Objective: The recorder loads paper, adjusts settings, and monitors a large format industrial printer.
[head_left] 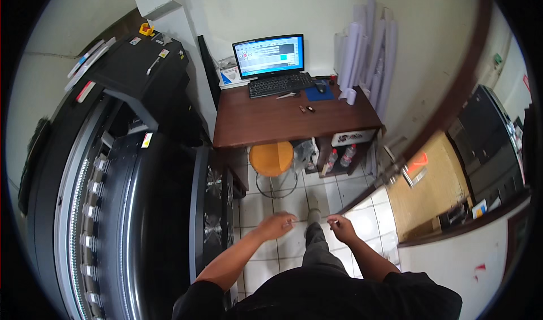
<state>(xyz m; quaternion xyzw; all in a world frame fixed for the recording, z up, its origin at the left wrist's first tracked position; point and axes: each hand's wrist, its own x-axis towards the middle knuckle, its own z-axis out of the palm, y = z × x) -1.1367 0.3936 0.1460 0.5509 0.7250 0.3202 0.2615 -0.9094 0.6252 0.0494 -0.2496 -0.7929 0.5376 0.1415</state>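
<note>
My left hand [277, 225] hangs over the white tiled floor, its fingers loosely bent and a little apart, with nothing seen in it. Across from it, my right hand [341, 228] is also loosely curled and holds nothing that I can see. The hands are apart, one on each side of my forward foot [314, 215]. Just ahead of my left hand is a round wooden stool [271, 159] with metal legs. Nearest my right hand is the edge of a door with a metal handle [417, 176].
A large black printer [161, 207] fills the left side. Ahead stands a brown desk [266, 119] with a lit monitor [270, 57], keyboard [281, 85] and mouse [321, 87]. Paper rolls [362, 60] lean in the corner. Bottles [347, 155] stand under the desk. Another dark machine [486, 139] is at right.
</note>
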